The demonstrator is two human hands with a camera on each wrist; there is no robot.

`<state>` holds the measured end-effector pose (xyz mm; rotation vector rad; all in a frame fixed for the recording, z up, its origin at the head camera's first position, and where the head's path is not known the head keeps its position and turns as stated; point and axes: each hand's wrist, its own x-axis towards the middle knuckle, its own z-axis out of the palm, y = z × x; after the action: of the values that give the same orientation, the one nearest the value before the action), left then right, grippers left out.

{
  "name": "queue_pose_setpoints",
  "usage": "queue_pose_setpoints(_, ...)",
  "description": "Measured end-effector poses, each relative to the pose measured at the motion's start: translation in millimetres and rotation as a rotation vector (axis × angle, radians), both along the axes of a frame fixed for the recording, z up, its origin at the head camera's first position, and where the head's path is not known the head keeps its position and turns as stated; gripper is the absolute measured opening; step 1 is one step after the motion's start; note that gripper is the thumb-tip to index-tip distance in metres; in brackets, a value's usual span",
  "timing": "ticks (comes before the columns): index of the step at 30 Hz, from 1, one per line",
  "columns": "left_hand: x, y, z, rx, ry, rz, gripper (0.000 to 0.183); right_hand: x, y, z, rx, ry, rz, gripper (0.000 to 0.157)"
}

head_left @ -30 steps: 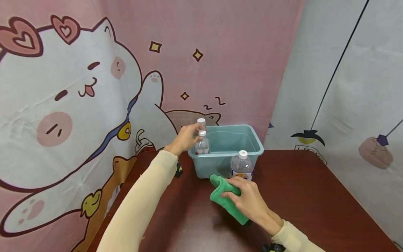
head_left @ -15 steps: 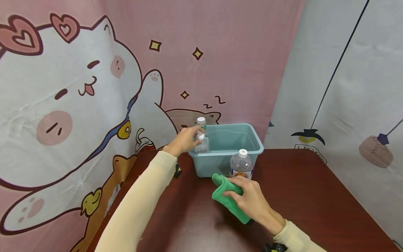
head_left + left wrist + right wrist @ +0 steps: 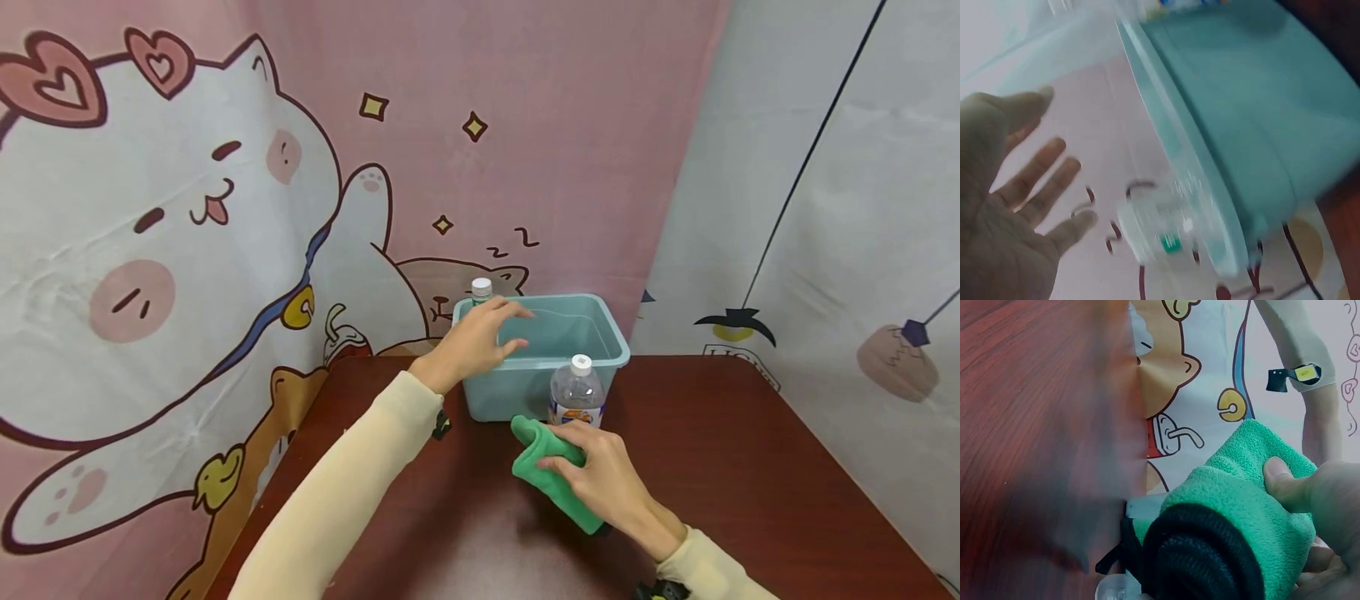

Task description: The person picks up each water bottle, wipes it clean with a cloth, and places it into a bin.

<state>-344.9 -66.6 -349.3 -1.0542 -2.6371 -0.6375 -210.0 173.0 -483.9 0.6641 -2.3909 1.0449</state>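
My left hand point(image 3: 476, 340) is over the near left rim of a light blue plastic bin point(image 3: 491, 400), fingers spread and holding nothing. Just behind it, a clear bottle point(image 3: 482, 290) with a white cap pokes up at the bin's back left corner. The left wrist view shows that capped bottle point(image 3: 1154, 228) close to the fingertips. My right hand point(image 3: 606, 475) pinches a folded green cloth point(image 3: 551, 475) between thumb and fingers. In the right wrist view a black ribbed roll point(image 3: 1204, 550) shows at the cloth's end. The smaller bottle seen earlier is hidden now.
A larger clear bottle point(image 3: 576, 392) with a white cap and coloured label stands in front of the bin, just beyond my right hand. All this is on a dark red wooden table point(image 3: 750, 467). A printed cartoon curtain point(image 3: 585, 150) hangs behind.
My left hand has let go of a small capped bottle, which sank lower into the bin, and has moved right with fingers spreading. My right hand shifted slightly right with the cloth.
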Motion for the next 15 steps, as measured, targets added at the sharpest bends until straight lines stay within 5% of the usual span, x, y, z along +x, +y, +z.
queue_pose_setpoints(8,9.3,38.4,-13.0,0.059,-0.125,-0.232,0.047,1.6,7.9,-3.5,0.030,0.019,-0.002,0.048)
queue_pose_setpoints(15,7.8,56.2,-26.5,0.030,-0.172,-0.288,0.049,3.6,14.0,-5.5,0.047,0.025,-0.007,0.047)
